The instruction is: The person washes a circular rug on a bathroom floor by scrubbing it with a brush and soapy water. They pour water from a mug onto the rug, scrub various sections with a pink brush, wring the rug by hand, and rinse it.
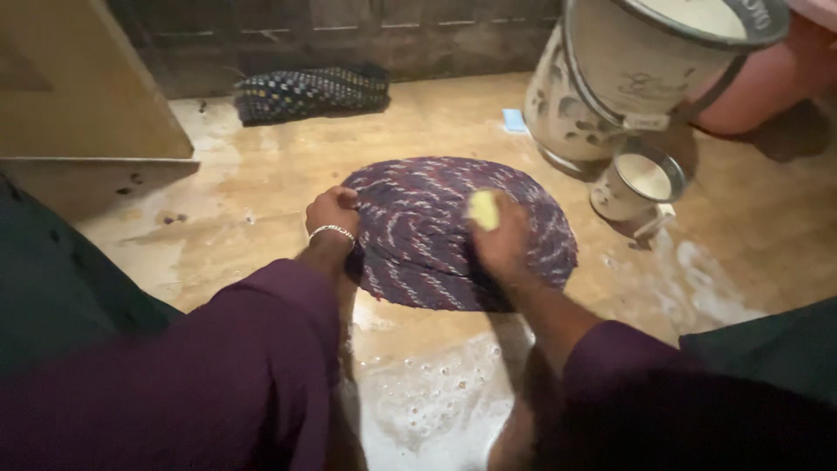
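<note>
A round braided mat (pixel 418 231), purple with white flecks, lies flat on the wet floor. My left hand (pixel 330 209), with a silver bracelet on the wrist, grips the mat's left edge. My right hand (pixel 499 240) presses a pale yellow bar of soap (pixel 483 209) onto the middle of the mat. Both arms wear dark purple sleeves.
A large patterned bucket (pixel 602 87) stands at the back right with a small mug of water (pixel 639 183) in front of it. A second folded patterned mat (pixel 309 92) lies by the back wall. Soapy foam (pixel 436 392) spreads on the floor near me. A wooden board (pixel 78 87) is at left.
</note>
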